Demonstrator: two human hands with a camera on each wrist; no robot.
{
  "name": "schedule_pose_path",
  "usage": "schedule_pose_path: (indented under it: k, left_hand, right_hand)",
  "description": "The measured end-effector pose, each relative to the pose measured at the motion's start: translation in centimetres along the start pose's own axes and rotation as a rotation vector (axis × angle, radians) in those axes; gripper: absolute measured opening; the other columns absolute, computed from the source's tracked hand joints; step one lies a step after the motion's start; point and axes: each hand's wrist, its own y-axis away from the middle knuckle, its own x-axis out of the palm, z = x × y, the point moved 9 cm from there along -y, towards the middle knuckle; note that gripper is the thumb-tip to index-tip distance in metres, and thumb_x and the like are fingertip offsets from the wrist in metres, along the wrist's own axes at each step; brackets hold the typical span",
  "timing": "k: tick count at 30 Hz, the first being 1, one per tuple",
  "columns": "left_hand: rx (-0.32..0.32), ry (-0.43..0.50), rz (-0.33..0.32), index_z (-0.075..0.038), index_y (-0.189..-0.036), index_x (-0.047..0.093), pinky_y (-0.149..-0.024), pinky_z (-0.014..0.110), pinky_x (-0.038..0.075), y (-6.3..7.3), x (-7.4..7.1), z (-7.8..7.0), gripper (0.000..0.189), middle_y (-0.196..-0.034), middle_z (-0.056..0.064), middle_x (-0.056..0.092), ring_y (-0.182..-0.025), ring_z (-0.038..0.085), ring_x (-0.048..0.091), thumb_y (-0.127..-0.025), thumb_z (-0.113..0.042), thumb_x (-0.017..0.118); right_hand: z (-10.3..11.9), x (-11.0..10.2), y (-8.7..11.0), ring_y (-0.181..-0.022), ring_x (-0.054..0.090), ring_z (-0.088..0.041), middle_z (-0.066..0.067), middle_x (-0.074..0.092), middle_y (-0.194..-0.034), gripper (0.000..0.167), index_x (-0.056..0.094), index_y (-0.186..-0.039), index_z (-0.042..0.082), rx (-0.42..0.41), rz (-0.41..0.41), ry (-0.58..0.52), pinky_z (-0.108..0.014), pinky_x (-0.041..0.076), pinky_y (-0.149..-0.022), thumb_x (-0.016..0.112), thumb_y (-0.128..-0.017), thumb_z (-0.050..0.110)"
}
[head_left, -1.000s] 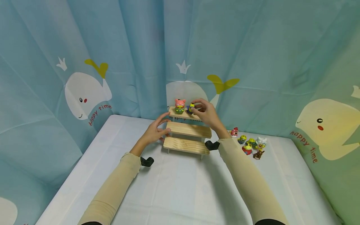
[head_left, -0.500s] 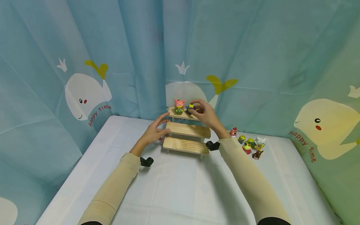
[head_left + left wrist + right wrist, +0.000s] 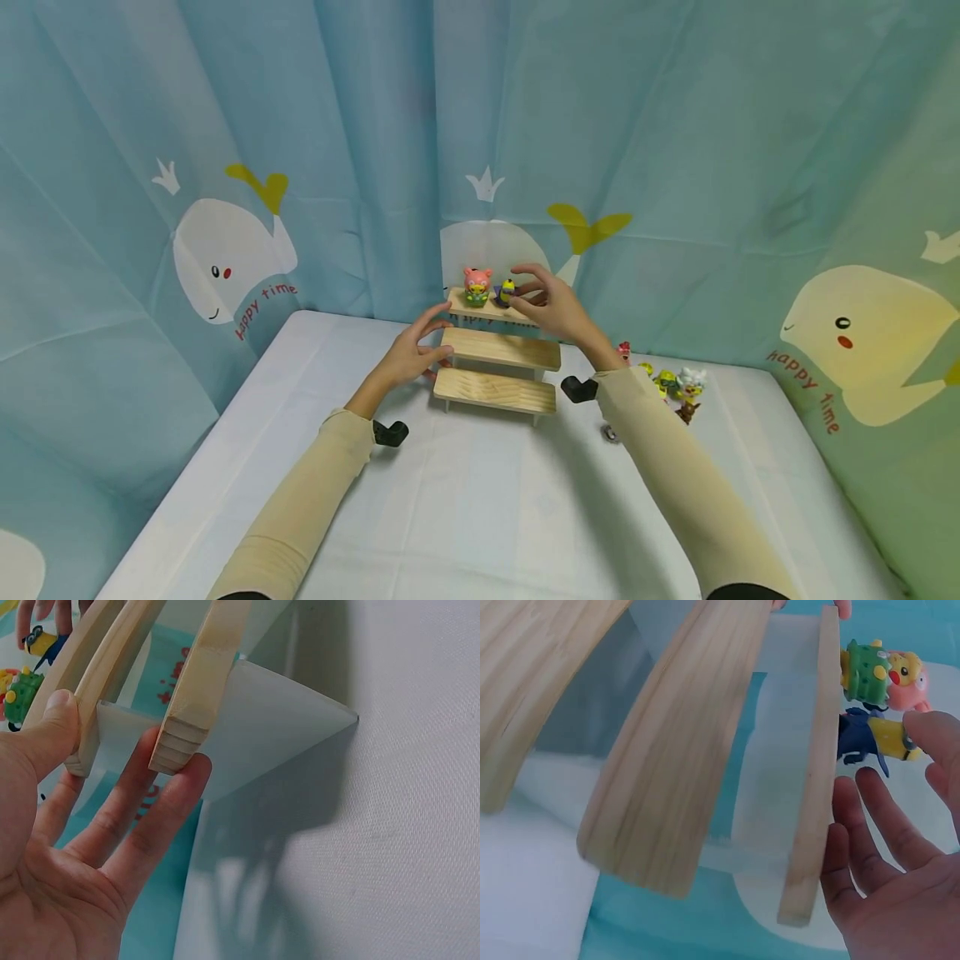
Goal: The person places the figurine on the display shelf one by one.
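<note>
Backdrop: blue-green curtain (image 3: 675, 125) with white whale prints, filling the top and both sides of the head view. White table (image 3: 465, 500) takes the lower middle. Two beige sleeves (image 3: 300, 500) come in from the bottom edge, a black mount (image 3: 392, 433) at the left wrist, another at the right.

Three-tier wooden shelf (image 3: 495, 390) sits at frame centre, pale boards on translucent side panels.

Left hand (image 3: 405, 360) — left of centre, fingers spread, loosely gripping the shelf's left end. In the left wrist view the thumb lies against the upper boards and fingertips bracket the lowest board's end.

Right hand (image 3: 558, 308) — just right of centre, by the top tier. Loose C shape, thumb and fingers apart, not clamped on anything. Thumb tip is right at the head of the yellow-and-blue figure (image 3: 507, 287); can't tell if it touches. In the right wrist view the other fingers sit spread along the top board's back edge, contact unclear.

That figure stands upright on the top tier, upper centre of the frame. Pink-eared figure (image 3: 477, 287) stands on the same board, just to its left in the head view.

Right of centre on the table: a cluster, partly behind the right sleeve. White-haired figure (image 3: 692, 383), brown figure (image 3: 686, 412), yellow-green one (image 3: 665, 382), red-topped one (image 3: 624, 352). Small grey item (image 3: 611, 433) shows beside the forearm, too small to identify.
</note>
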Motion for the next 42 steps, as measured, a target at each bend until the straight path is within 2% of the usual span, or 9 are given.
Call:
schedule_pose_path:
  k: [6,11,16,19,26,31,34,38,42]
  left_hand:
    - [0.003,-0.001,0.002,-0.032,-0.164,0.027,-0.06,0.067,0.055,0.1,0.2,0.2,0.074,-0.159,0.022,0.039,-0.078,0.035,0.075,-0.103,-0.013,0.065]
    - [-0.02,-0.006,0.0,-0.036,-0.163,0.026,-0.061,0.065,0.057,0.1,0.1,0.5,0.075,-0.16,0.017,0.039,-0.079,0.029,0.075,-0.102,-0.016,0.066]
    - [-0.023,-0.012,-0.009,-0.039,-0.162,0.026,-0.062,0.064,0.057,-0.1,0.0,0.5,0.076,-0.16,0.012,0.041,-0.078,0.027,0.075,-0.102,-0.018,0.067]
    - [-0.013,-0.02,-0.011,-0.037,-0.163,0.027,-0.061,0.064,0.057,-0.1,-0.2,0.3,0.076,-0.159,0.013,0.042,-0.077,0.027,0.075,-0.102,-0.016,0.067]
    - [-0.035,-0.029,-0.01,-0.039,-0.162,0.027,-0.063,0.065,0.057,-0.1,-0.2,0.6,0.076,-0.159,0.011,0.042,-0.078,0.027,0.075,-0.102,-0.017,0.067]
    - [-0.041,-0.024,-0.014,-0.044,-0.161,0.027,-0.063,0.063,0.058,-0.2,-0.3,0.7,0.075,-0.162,0.011,0.038,-0.086,0.029,0.076,-0.102,-0.02,0.068]
    - [-0.032,-0.026,-0.017,-0.044,-0.161,0.027,-0.062,0.063,0.058,-0.2,-0.4,0.7,0.075,-0.163,0.014,0.036,-0.089,0.031,0.076,-0.102,-0.019,0.067]
    - [-0.023,-0.032,-0.016,-0.041,-0.162,0.027,-0.061,0.064,0.057,-0.2,-0.4,0.6,0.075,-0.162,0.015,0.037,-0.086,0.032,0.076,-0.102,-0.018,0.067]
    - [-0.023,-0.03,-0.015,-0.04,-0.162,0.027,-0.061,0.065,0.057,-0.3,-0.4,0.7,0.075,-0.161,0.011,0.039,-0.078,0.031,0.075,-0.102,-0.017,0.067]
  right_hand:
    - [0.4,-0.8,1.2,-0.096,0.071,-0.041,-0.025,0.067,-0.124,0.055,0.047,-0.15,0.009,-0.037,0.018,0.04,-0.055,0.056,-0.092,0.069,-0.1,0.012]
    - [0.7,-1.9,2.6,-0.092,0.071,-0.039,-0.028,0.067,-0.122,0.058,0.046,-0.15,0.004,-0.083,0.01,0.071,-0.054,0.058,-0.086,0.071,-0.099,0.011]
    - [0.7,-3.7,4.4,-0.09,0.069,-0.032,-0.024,0.067,-0.122,0.058,0.047,-0.151,0.008,-0.091,-0.012,0.101,-0.049,0.059,-0.077,0.071,-0.099,0.01]
    - [0.7,-4.6,5.7,-0.091,0.068,-0.03,-0.022,0.066,-0.122,0.057,0.047,-0.151,0.011,-0.086,-0.014,0.134,-0.045,0.059,-0.075,0.071,-0.099,0.01]
    - [0.3,-6.3,9.3,-0.088,0.068,-0.026,-0.016,0.068,-0.119,0.059,0.048,-0.15,0.013,-0.11,-0.021,0.211,-0.036,0.061,-0.071,0.073,-0.097,0.009]
    - [-0.3,-7.5,11.7,-0.087,0.068,-0.021,-0.013,0.069,-0.12,0.061,0.048,-0.152,0.019,-0.089,-0.042,0.235,-0.029,0.059,-0.072,0.073,-0.097,0.009]
    - [-0.4,-8.2,13.2,-0.086,0.068,-0.019,-0.013,0.069,-0.121,0.062,0.048,-0.152,0.02,-0.077,-0.046,0.245,-0.028,0.058,-0.069,0.074,-0.097,0.009]
    - [-0.8,-9.0,15.3,-0.088,0.068,-0.013,-0.013,0.069,-0.122,0.064,0.049,-0.152,0.019,-0.069,-0.058,0.264,-0.026,0.057,-0.067,0.075,-0.095,0.007]
    - [-1.3,-9.7,17.2,-0.089,0.067,-0.006,-0.01,0.068,-0.122,0.066,0.05,-0.15,0.018,-0.06,-0.088,0.266,-0.021,0.056,-0.067,0.077,-0.092,0.004]
